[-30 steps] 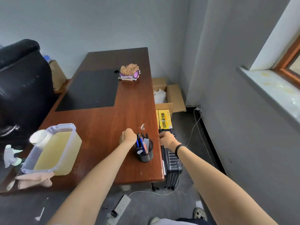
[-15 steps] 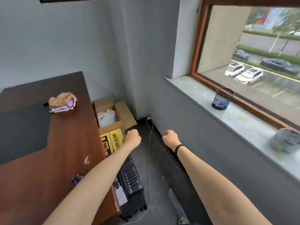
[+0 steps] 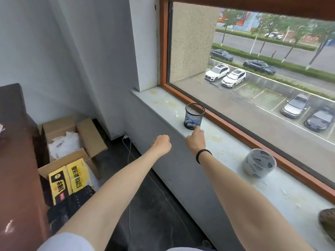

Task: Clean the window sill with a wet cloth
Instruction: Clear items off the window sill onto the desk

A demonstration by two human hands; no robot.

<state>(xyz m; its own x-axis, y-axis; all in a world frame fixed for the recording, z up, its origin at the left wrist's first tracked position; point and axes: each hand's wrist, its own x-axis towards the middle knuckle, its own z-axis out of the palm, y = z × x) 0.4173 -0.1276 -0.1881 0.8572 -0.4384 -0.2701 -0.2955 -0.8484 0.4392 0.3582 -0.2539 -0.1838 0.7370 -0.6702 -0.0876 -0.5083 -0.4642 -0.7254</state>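
Observation:
The pale window sill (image 3: pixel 226 147) runs under the wooden-framed window and carries yellowish stains and specks. A black mesh cup (image 3: pixel 194 115) stands on it near the frame. My right hand (image 3: pixel 196 140), with a black band on the wrist, reaches over the sill's front edge, and its fingertips touch the foot of the cup. My left hand (image 3: pixel 161 144) hovers left of the sill over the floor, curled into a fist with nothing in it.
A roll of tape (image 3: pixel 259 165) lies on the sill to the right, with a dark round object (image 3: pixel 328 225) at the far right edge. Open cardboard boxes (image 3: pixel 72 142), a black suitcase (image 3: pixel 72 205) and the wooden desk (image 3: pixel 16 187) stand at the left. A white cable (image 3: pixel 129 147) trails on the floor.
The view has swung from the desk to the window. Both hands have left the desk, and my right hand has stretched out to the mesh cup on the sill.

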